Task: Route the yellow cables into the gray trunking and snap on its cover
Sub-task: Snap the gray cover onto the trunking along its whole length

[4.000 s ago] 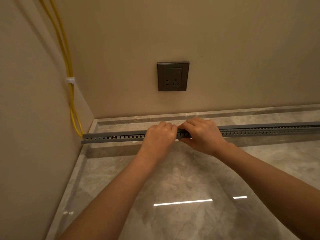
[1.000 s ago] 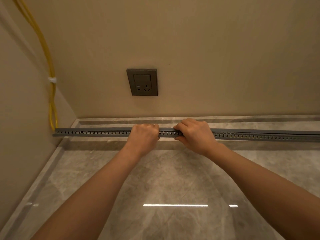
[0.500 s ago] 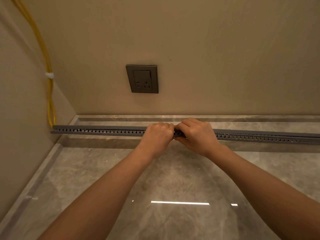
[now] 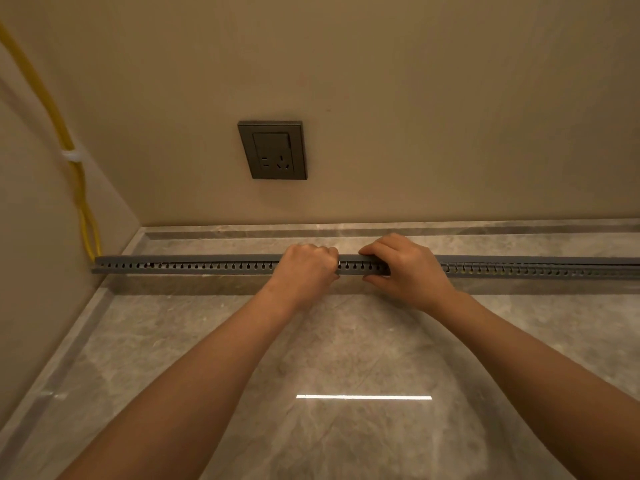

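Both our hands grip the gray trunking (image 4: 214, 266), and they have parted since half a second ago: then the knuckles touched, now a short slotted stretch shows between them. Our left hand (image 4: 304, 268) curls its fingers over the top edge. Our right hand (image 4: 407, 270) pinches it, fingers above, thumb in front. The trunking lies on the floor (image 4: 346, 358) along the back wall, with a row of slots on its near side. Yellow cables (image 4: 85, 202) run down the left wall to its left end.
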Available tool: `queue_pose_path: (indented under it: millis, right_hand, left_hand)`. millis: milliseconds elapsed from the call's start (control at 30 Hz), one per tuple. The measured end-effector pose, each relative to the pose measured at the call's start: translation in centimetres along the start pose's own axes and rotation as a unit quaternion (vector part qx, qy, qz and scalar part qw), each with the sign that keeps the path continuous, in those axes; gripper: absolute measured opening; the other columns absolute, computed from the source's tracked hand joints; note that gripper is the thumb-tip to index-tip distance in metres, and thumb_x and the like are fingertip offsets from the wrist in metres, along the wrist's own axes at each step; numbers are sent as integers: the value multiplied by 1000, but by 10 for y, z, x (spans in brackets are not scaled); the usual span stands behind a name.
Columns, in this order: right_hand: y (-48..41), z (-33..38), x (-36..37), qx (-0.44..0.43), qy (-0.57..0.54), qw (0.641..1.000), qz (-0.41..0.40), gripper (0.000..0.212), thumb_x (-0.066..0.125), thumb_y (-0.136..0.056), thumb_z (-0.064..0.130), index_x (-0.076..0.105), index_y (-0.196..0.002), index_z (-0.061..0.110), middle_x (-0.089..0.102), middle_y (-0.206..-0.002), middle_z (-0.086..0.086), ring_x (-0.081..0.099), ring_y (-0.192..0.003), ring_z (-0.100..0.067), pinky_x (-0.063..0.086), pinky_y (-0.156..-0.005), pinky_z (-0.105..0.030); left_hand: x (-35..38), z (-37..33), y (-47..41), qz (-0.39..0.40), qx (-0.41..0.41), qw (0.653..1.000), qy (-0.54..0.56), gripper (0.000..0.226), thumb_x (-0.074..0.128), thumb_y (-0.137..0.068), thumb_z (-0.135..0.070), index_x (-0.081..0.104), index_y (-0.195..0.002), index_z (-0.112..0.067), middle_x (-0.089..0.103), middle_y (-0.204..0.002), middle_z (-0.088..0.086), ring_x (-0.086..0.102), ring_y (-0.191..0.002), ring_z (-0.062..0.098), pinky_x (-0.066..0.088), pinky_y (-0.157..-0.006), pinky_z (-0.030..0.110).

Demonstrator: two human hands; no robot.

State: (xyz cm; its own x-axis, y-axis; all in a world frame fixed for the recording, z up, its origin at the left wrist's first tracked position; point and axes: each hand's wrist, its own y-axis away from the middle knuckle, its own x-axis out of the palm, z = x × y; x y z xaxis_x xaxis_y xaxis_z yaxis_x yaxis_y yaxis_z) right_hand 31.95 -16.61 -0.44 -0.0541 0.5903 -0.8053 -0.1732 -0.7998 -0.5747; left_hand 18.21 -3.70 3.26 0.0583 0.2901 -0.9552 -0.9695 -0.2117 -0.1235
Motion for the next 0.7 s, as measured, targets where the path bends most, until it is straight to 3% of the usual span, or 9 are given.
queue_pose_path:
  millis: [200,533,633,700]
  right_hand:
    - [4,-1,-6,-85,106,990,-42,31,83,-61,17,70,-88,8,67,-78,-4,61,-67,-23,46,-49,-29]
    - [-2,7,-7,-60,128,989,-47,31,88,-51,19,69,-74,10,63,-63,-2,60,-56,-22,38,-40,-23]
    - [-4,6,-7,-55,116,991,-43,33,88,-48,19,69,-74,11,63,-63,-2,60,-56,-22,39,-40,-24]
    - [-5,6,-8,-50,109,992,-42,33,88,-48,18,69,-73,11,63,-63,-2,60,-56,-24,40,-39,-25]
  left_hand:
    - [-3,1,0,11,-2,1000,6,33,45,-96,-38,52,-115,-11,64,-111,4,60,-101,24,43,-77,33]
    - [-3,0,2,-7,-14,999,42,32,47,-95,-37,53,-114,-13,62,-111,3,59,-101,23,43,-75,33]
    - [1,-2,5,-50,-20,996,70,25,53,-91,-29,57,-109,-11,62,-104,3,59,-97,24,43,-70,33]
    - [2,-5,6,-113,-6,989,95,18,70,-77,-14,64,-93,-7,64,-86,6,62,-80,26,45,-58,33]
